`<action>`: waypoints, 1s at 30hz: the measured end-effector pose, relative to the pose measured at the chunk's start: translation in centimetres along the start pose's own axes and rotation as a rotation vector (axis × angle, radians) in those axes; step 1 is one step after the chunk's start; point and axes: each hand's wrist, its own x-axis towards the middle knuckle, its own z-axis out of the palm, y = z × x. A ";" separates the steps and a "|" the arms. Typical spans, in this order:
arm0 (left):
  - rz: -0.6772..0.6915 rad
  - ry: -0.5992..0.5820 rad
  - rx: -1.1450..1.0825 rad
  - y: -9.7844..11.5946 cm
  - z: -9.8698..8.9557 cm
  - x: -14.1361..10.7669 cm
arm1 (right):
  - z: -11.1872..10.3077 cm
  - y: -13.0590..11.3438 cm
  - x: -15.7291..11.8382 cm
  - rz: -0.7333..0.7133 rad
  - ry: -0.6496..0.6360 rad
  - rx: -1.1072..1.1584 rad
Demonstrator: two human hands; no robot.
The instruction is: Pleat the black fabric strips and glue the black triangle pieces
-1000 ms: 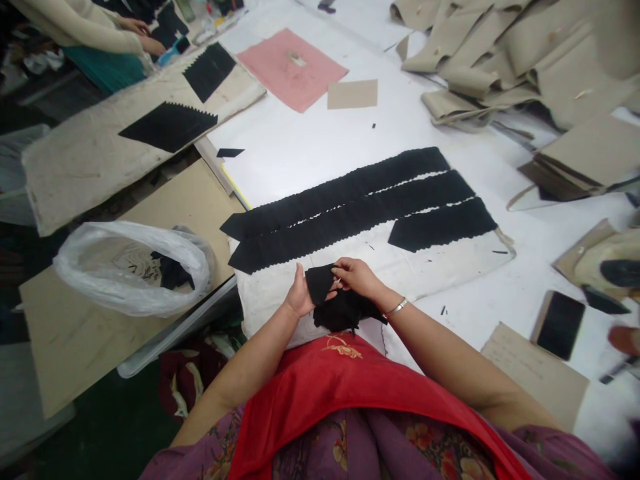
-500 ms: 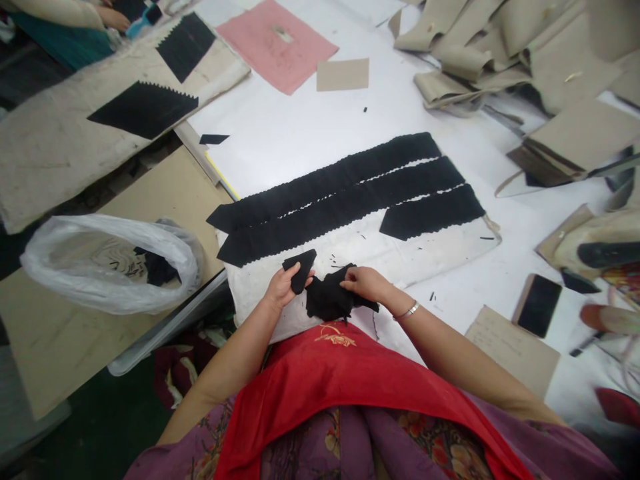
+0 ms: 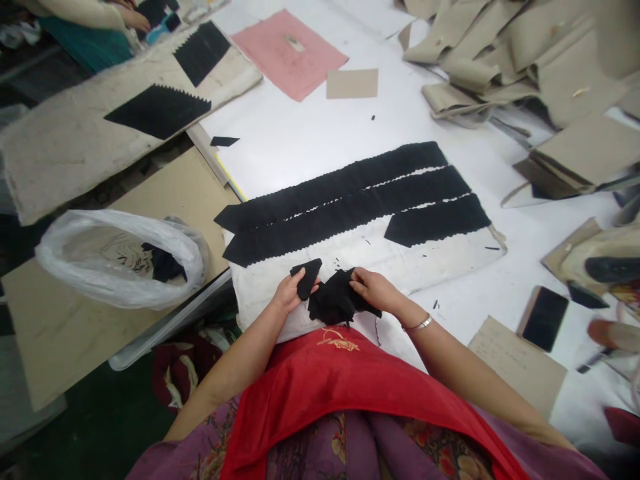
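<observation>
My left hand (image 3: 293,291) is closed on a small pointed piece of black fabric (image 3: 309,277). Just to its right, a crumpled heap of black fabric pieces (image 3: 331,300) lies at the near edge of a white padded cloth (image 3: 280,280). The fingers of my right hand (image 3: 373,288) pinch the upper right side of that heap. Beyond both hands, black zigzag-edged pieces overlap in long rows: a far row (image 3: 330,177), a middle row (image 3: 350,212) and a shorter near row (image 3: 440,220).
An open plastic bag (image 3: 55,257) with black scraps stands at left on a tan board (image 3: 30,333). A phone (image 3: 544,319) and cardboard (image 3: 517,363) lie at right. Beige fabric (image 3: 500,53) is heaped at far right. A co-worker's hand (image 3: 134,19) shows at upper left.
The view has shifted slightly, so most things sit a little further right. My left hand still holds its black piece; my right fingers stay at the heap, whose folds have shifted slightly.
</observation>
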 end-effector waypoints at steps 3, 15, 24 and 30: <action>-0.022 -0.042 0.004 0.3 0.1 0.4 | -1.4 -1.6 -0.3 -0.065 -0.111 0.212; -0.269 -0.384 0.008 0.6 1.3 -1.1 | 0.8 -5.3 4.3 -0.192 -0.087 0.084; -0.043 -0.161 0.177 1.7 -0.4 -1.6 | 1.2 -4.4 4.6 -0.143 0.156 -0.041; -0.065 -0.057 0.096 2.4 -2.5 -1.7 | 2.1 -1.7 3.7 0.030 -0.175 -0.331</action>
